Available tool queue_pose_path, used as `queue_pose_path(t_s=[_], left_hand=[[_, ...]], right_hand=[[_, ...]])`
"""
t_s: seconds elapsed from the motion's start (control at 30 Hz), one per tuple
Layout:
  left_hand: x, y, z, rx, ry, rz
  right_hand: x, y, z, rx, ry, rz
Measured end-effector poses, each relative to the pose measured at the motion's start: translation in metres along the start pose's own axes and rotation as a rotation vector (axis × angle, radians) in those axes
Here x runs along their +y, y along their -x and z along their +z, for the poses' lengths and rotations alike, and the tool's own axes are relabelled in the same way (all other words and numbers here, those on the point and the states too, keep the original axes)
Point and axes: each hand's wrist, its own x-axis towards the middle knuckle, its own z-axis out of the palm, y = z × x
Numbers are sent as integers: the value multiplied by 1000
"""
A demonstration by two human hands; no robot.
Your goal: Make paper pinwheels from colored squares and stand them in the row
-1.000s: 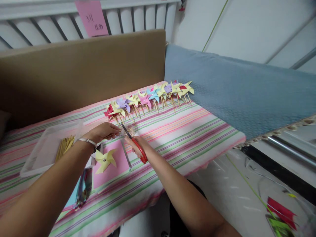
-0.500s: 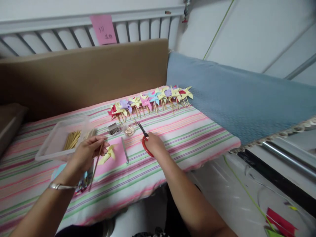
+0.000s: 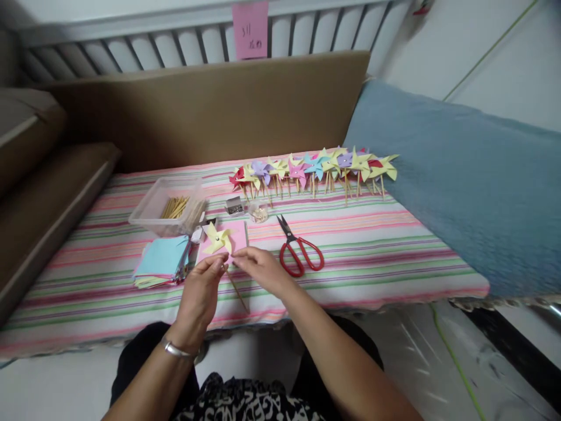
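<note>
A pale yellow paper pinwheel (image 3: 217, 238) with a small pin at its centre is held above a pink paper sheet (image 3: 239, 235). Its thin wooden stick (image 3: 237, 290) slants down toward the table's front edge. My left hand (image 3: 202, 287), with a bracelet at the wrist, is closed in a pinch around the stick just below the blades. Close beside it, my right hand (image 3: 259, 268) has its fingertips pinched together at the pinwheel's lower blade; the exact contact is partly hidden. To the right, red-handled scissors (image 3: 301, 252) lie with their blades slightly parted.
Finished pinwheels (image 3: 314, 166) stand in a row at the back. A clear plastic box (image 3: 144, 217) holds wooden sticks. Nearby are stacked coloured paper squares (image 3: 162, 257), a small box of pins (image 3: 234, 206) and a round container (image 3: 258, 213). A brown board (image 3: 210, 117) borders the striped cloth.
My right hand has let go of the scissors, now on the cloth, and moved left to the pinwheel. My left hand has brought the stick and pinwheel together. The view has turned left.
</note>
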Motion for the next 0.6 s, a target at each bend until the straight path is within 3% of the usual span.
queue_pose_path(t_s=[0.1, 0.2, 0.3, 0.47, 0.6], left_hand=[[-6, 1, 5, 28, 49, -7], [-7, -2, 2, -24, 31, -42], [-3, -16, -10, -25, -84, 4], [15, -61, -42, 115, -485, 67], [26, -88, -46, 106, -659, 38]], right_hand=[[2, -5, 25, -137, -161, 24], [5, -12, 32, -170, -254, 93], [9, -20, 25, -106, -253, 147], [17, -32, 4, 114, -160, 98], [22, -36, -2, 134, -151, 82]])
